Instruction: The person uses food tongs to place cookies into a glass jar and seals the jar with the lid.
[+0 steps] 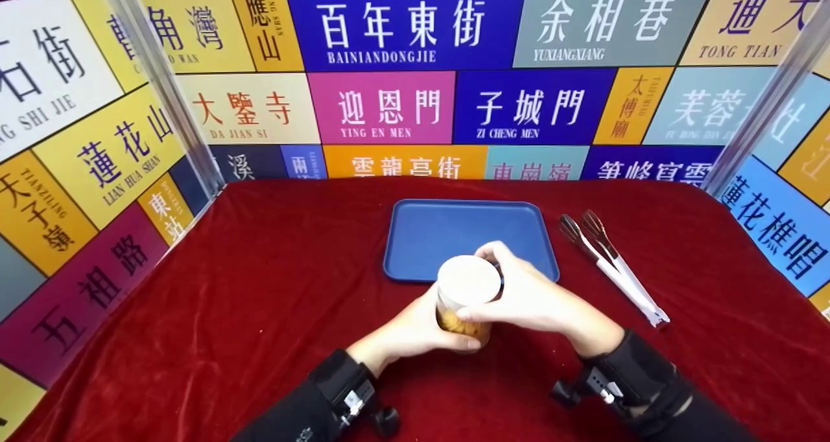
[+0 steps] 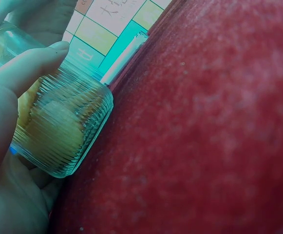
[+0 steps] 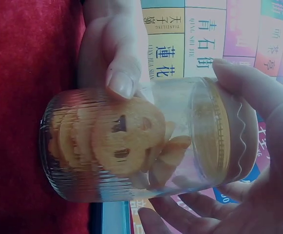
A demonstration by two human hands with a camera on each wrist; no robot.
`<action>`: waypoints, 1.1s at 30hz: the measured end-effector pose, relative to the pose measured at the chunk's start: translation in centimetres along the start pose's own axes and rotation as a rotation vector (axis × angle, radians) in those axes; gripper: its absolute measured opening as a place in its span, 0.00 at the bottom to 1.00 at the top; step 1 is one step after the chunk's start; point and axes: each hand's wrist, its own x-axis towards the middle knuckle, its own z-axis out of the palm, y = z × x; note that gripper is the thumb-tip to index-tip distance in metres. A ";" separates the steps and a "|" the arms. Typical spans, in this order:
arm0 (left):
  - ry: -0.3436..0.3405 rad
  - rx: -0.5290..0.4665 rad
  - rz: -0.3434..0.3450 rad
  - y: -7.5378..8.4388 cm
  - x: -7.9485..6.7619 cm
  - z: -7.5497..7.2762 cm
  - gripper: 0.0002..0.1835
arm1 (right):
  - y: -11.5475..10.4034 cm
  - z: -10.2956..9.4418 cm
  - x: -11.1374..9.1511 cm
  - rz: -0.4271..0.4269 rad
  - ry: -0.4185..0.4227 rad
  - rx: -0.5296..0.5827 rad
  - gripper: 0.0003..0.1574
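Observation:
A ribbed glass jar (image 1: 464,325) with a white lid (image 1: 468,280) is held in front of me, near the tray's front edge. Round yellow cookies (image 3: 126,139) show through its wall, some with holes like faces. My left hand (image 1: 415,325) wraps round the lower body, its thumb lying across the glass in the left wrist view. My right hand (image 1: 535,296) grips the jar's top at the lid, thumb on the near side and fingers behind. The jar's base sits close to the cloth; whether it touches, I cannot tell.
Behind the jar lies a blue tray (image 1: 467,231) on the dark red cloth (image 1: 292,247). Tongs (image 1: 616,267) with brown tips and white handles rest to the tray's right. Colourful sign-printed panels (image 1: 402,24) stand behind and at both sides.

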 end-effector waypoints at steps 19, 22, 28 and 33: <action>0.011 -0.014 -0.015 0.0 0.0 0.1 0.53 | 1.3 -1.8 0.4 -0.146 -0.225 0.186 0.50; 0.012 -0.010 -0.017 -0.1 0.0 0.1 0.53 | 1.3 -1.7 0.4 -0.145 -0.222 0.184 0.46; 0.010 -0.004 -0.014 -0.1 0.0 0.1 0.53 | 1.1 -1.5 0.3 -0.132 -0.196 0.154 0.47; 0.004 -0.001 -0.014 0.0 0.0 0.1 0.53 | 0.8 -1.2 0.1 -0.111 -0.138 0.083 0.48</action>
